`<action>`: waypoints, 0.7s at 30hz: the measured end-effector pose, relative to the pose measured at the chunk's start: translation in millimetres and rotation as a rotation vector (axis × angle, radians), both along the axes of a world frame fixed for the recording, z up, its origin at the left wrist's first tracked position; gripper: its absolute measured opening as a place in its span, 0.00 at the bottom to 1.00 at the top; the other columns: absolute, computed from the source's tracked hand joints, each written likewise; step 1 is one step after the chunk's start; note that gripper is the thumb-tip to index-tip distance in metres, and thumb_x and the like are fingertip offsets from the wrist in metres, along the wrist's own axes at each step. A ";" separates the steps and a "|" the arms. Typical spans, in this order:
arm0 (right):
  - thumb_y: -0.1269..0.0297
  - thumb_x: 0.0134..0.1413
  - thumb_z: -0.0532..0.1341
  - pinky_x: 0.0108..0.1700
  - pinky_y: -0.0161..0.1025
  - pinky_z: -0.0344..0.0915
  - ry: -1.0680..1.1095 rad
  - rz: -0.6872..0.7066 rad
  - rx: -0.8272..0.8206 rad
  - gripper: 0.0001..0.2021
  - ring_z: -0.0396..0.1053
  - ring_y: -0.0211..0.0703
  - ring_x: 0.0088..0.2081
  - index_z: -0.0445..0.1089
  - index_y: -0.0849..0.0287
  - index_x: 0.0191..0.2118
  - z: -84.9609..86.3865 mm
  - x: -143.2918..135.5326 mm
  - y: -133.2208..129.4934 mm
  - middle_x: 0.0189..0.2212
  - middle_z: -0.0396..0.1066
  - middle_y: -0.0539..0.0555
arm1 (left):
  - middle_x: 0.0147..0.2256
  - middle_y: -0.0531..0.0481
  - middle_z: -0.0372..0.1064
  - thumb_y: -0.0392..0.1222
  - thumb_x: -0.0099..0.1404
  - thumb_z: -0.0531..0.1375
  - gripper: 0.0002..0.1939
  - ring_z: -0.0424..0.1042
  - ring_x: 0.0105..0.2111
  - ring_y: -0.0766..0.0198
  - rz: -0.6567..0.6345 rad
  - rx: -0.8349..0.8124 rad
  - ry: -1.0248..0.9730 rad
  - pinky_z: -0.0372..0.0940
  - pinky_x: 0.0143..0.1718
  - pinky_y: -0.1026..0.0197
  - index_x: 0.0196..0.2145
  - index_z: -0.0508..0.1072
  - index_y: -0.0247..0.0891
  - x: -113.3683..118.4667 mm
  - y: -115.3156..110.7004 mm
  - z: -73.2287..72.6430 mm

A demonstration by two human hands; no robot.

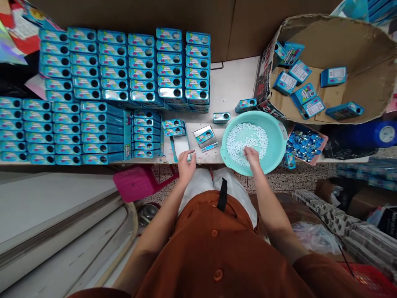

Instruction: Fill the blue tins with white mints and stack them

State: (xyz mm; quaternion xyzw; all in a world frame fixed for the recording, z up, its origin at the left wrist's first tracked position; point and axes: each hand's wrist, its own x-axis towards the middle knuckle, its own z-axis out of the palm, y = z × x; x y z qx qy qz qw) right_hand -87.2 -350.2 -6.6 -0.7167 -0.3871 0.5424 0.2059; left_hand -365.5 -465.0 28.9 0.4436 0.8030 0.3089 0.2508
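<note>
My right hand (252, 157) reaches into a mint-green basin (276, 136) of small white pellets (237, 145). Its fingers are pinched together on some of the pellets. Near the table's front edge, my left hand (186, 167) holds nothing, with its thumb apart from the curled fingers. Just beyond it lies a white rectangular piece (181, 147). A small digital scale (210, 147) stands between the two hands, carrying a blue tin (204, 137) with a round hole in its top. Two more blue tins (172, 127) are left of the scale, and a single tin (221, 118) stands behind it.
Rows of stacked blue tins (111, 70) fill the table's left side. At the right, a large cardboard box (369, 78) holds several tins. Beside the basin sits a pink box of blue and silver caps (305, 145). A pink plastic stool (136, 182) is below the table edge.
</note>
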 end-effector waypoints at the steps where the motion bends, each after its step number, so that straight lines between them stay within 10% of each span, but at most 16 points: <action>1: 0.44 0.47 0.59 0.23 0.34 0.54 -0.009 0.026 -0.008 0.20 0.55 0.33 0.19 0.66 0.58 0.23 -2.6 2.0 -0.2 0.18 0.63 0.47 | 0.41 0.46 0.72 0.45 0.66 0.54 0.11 0.69 0.45 0.57 0.002 0.004 0.001 0.62 0.50 0.54 0.41 0.72 0.40 2.9 0.9 0.5; 11: 0.54 0.44 0.62 0.41 0.42 0.68 0.115 0.006 -0.044 0.18 0.72 0.44 0.35 0.72 0.60 0.40 9.0 -11.7 1.3 0.35 0.74 0.56 | 0.40 0.46 0.72 0.47 0.66 0.54 0.12 0.68 0.46 0.56 0.050 0.004 -0.038 0.62 0.49 0.54 0.41 0.72 0.40 17.4 12.7 -0.6; 21: 0.71 0.51 0.57 0.44 0.39 0.65 -0.122 0.763 0.428 0.10 0.70 0.43 0.37 0.73 0.56 0.38 46.2 -122.6 47.5 0.35 0.74 0.52 | 0.40 0.47 0.72 0.45 0.66 0.54 0.10 0.68 0.45 0.57 0.097 0.086 -0.048 0.62 0.49 0.54 0.40 0.72 0.41 15.8 19.2 -2.5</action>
